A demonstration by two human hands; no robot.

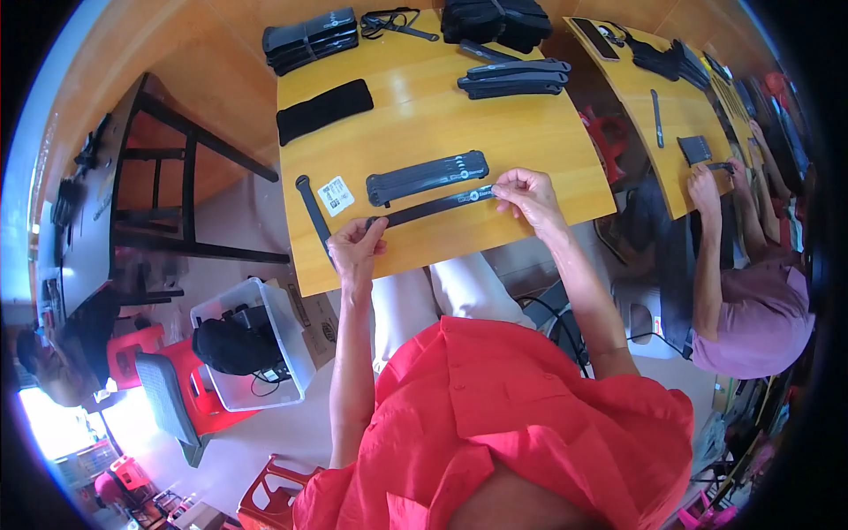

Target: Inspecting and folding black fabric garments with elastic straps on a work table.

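A black strap point(431, 210) with pale printing is stretched straight between my hands, just above the near part of the table. My left hand point(356, 251) pinches its left end, and my right hand point(528, 200) pinches the right end at the printed part. Just beyond it lies a fanned row of similar black straps point(415, 181), side by side on the wood. A single strap with a loop end point(312, 215) lies near the left edge, partly behind my left hand. Beside that is a white printed label point(335, 196).
The yellow wooden table point(424, 115) bears a black fabric piece point(325, 111), strap bundles point(311, 41), a black stack point(496, 23) and loose straps point(514, 78). On the right, a co-worker point(751, 309) handles straps at another table point(676, 177). A plastic bin point(296, 344) stands lower left.
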